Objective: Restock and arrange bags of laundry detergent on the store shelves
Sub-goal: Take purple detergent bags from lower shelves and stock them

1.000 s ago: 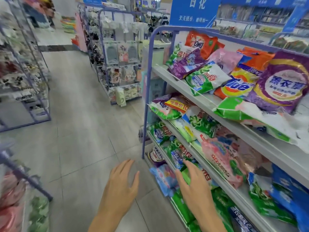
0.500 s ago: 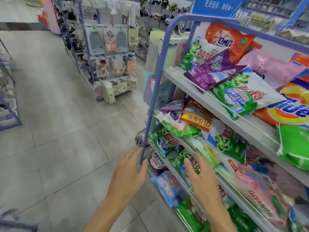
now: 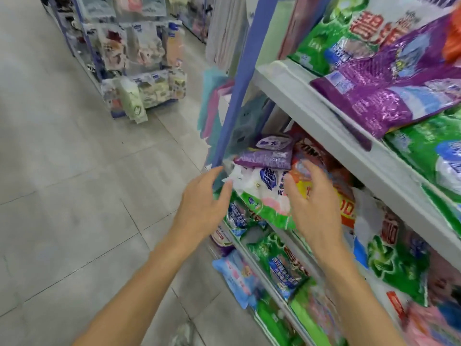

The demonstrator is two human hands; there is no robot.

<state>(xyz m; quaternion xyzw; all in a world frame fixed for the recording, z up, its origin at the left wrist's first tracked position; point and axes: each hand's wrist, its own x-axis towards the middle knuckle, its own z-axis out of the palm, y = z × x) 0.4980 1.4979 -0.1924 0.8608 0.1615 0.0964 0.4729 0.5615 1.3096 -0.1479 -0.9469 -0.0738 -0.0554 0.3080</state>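
Head camera: both arms stretch forward, fingers spread and holding nothing, left hand (image 3: pixel 203 206) and right hand (image 3: pixel 315 211) either side of a white-and-green detergent bag (image 3: pixel 259 196) lying beneath the upper shelf (image 3: pixel 324 126), beside the blue post (image 3: pixel 234 96). Just behind it lies a small purple bag (image 3: pixel 269 156); above, a large purple bag (image 3: pixel 389 91) overhangs that shelf's edge.

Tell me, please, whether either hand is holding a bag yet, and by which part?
Nothing is held: the left hand and right hand are open, one at each side of the white-and-green bag, not gripping it.
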